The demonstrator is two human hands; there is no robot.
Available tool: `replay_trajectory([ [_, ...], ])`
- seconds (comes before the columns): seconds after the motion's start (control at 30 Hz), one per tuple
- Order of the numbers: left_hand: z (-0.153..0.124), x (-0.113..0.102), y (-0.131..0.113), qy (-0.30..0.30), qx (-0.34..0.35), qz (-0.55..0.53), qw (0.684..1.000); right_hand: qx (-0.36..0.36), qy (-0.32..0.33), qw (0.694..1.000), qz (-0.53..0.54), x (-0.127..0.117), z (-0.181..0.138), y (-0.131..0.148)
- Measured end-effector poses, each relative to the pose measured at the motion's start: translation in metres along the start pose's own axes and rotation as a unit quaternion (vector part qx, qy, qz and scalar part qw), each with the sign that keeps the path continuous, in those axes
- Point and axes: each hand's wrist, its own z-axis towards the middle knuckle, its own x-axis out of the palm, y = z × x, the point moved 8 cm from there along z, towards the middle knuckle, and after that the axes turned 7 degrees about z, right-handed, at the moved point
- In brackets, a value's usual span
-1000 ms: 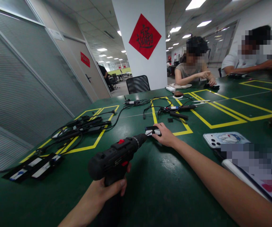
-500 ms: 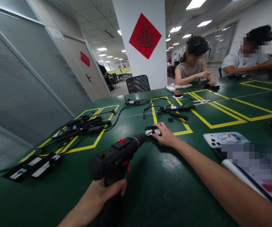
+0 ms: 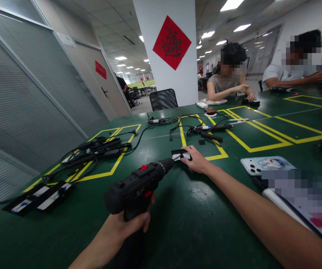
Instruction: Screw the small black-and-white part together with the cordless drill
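Observation:
My left hand (image 3: 127,225) is wrapped round the grip of a black cordless screwdriver (image 3: 137,185) with red buttons. Its nose points away from me, and the bit tip meets a small black and white part (image 3: 181,154) lying on the green table (image 3: 200,224). My right hand (image 3: 197,160) reaches forward with its fingers closed on the right end of that part, pressing it to the table.
Flat black and white parts (image 3: 39,197) lie at the left. A tangle of black cables and tools (image 3: 99,147) sits in a yellow-taped box, more tools (image 3: 210,129) beyond. A white phone (image 3: 264,164) lies at the right. Two people sit at the table's far side.

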Motion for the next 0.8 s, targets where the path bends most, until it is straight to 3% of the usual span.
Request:
replay_trajectory([
  [0.37, -0.0002, -0.0026, 0.0003, 0.029, -0.019, 0.066, 0.997, -0.002, -0.005, 1.0, -0.001, -0.001, 0.0004, -0.001],
  [0.8, -0.0007, -0.0045, 0.0035, -0.009, -0.019, 0.044, 0.999, -0.001, -0.006, 1.0, 0.0, -0.0001, 0.0009, -0.0027],
])
